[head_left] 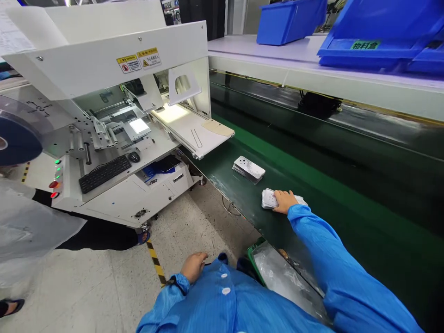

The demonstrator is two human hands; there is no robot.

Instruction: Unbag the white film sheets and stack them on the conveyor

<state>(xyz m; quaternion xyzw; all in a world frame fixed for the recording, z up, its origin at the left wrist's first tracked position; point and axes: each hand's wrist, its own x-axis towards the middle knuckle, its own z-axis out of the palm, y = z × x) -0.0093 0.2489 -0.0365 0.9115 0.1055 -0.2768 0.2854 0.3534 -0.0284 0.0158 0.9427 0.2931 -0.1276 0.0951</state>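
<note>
My right hand [286,201] is closed over a stack of white phone-shaped sheets [268,199] on the green belt, its fingers across the top and the thumb at the near side. The end of that stack shows past my wrist. Farther up the belt lies a second stack of phone-shaped sheets [249,168], the top one with a dark round hole and grey specks. My left hand [194,267] hangs in front of my waist above the floor, fingers loosely stretched, holding nothing and touching neither stack.
A white machine [104,60] stands at left with a lit feed plate [211,138] reaching over the belt [333,199]. Its ledge carries a keyboard [104,174] and mouse [133,157]. Blue bins [291,23] sit on the shelf. A green-rimmed bin [255,263] is below. A person's foot [143,237] is at left.
</note>
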